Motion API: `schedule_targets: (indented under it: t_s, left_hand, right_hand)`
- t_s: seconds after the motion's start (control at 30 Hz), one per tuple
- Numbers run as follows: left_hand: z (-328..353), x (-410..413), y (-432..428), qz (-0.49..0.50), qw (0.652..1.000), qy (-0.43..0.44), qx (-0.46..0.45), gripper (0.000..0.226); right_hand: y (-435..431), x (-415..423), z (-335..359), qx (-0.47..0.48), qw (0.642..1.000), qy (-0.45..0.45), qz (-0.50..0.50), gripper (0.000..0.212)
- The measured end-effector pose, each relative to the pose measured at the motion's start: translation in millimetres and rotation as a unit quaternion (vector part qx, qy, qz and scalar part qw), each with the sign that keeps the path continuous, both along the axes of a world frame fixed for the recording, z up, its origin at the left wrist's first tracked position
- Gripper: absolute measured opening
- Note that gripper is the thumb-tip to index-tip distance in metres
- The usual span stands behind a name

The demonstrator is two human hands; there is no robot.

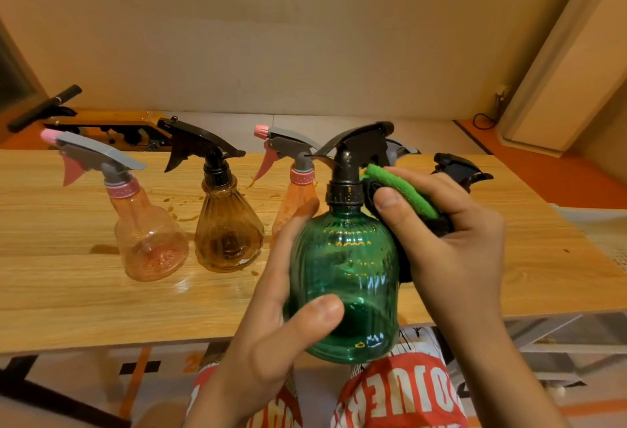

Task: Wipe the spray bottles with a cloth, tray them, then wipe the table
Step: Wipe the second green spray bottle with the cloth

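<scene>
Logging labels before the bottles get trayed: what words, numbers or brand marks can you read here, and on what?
"OJUER": white letters on the red garment, cut off at both ends.
Further white letters lower left on it: too cropped to read.
Green bottle: raised marks only, unreadable.
Other spray bottles: no labels seen.
Orange floor mark: maybe a numeral, too blurred.

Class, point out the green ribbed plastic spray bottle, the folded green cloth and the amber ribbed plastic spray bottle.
Green ribbed plastic spray bottle (349,258): head view, middle of its body.
Folded green cloth (402,186): head view, its upper green fold.
Amber ribbed plastic spray bottle (229,230): head view, middle of its body.
</scene>
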State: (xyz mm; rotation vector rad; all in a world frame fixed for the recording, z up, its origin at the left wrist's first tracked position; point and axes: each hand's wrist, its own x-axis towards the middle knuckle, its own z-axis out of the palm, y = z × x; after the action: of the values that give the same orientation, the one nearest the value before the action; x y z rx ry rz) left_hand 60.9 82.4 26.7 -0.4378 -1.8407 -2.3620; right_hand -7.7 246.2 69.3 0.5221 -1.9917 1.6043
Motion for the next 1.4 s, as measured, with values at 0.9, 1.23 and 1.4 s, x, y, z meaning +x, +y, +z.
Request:
schedule_targets:
  t_s: [0.9,1.23,1.4]
  left_hand:
    - [-32,-25,-12,0.121,0.967,0.125,-0.186,0.084]
    - [-39,-25,-19,0.117,0.964,0.135,-0.199,0.083]
    - [-41,-26,-25,0.109,0.962,0.161,-0.192,0.086]
  right_hand:
    - [14,-14,27,0.162,0.981,0.099,0.050,0.025]
    - [19,-15,33,0.161,0.981,0.103,0.032,0.025]
    - [22,-10,37,0.205,0.969,0.108,0.082,0.026]
